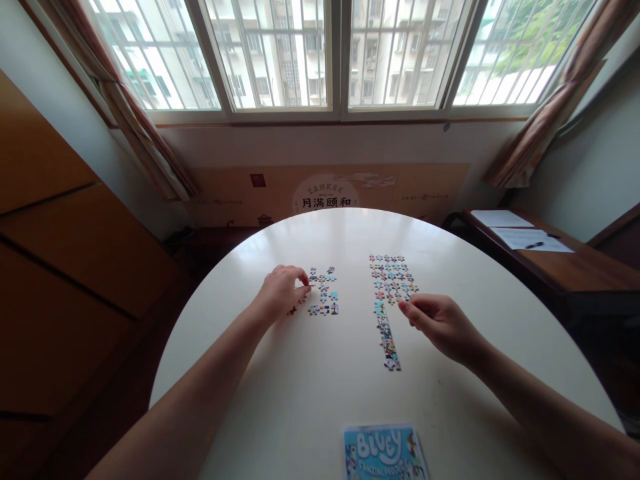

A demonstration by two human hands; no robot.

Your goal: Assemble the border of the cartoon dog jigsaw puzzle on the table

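Observation:
My left hand is over the left side of the round white table, thumb and forefinger closed around what looks like a puzzle piece. Loose jigsaw pieces lie just right of its fingertips, and a few more are partly hidden beneath it. My right hand is closed, thumb pressed to its curled fingers; whatever is in it, if anything, is hidden. It rests beside the partly joined puzzle, whose rows form a block at the top with a narrow strip running down toward me.
A blue box or card lettered "Bluey" lies at the near edge of the table. To the right, a brown wooden desk holds papers and a dark pen-like object. Barred windows and curtains stand behind the table; wooden cabinets are on the left.

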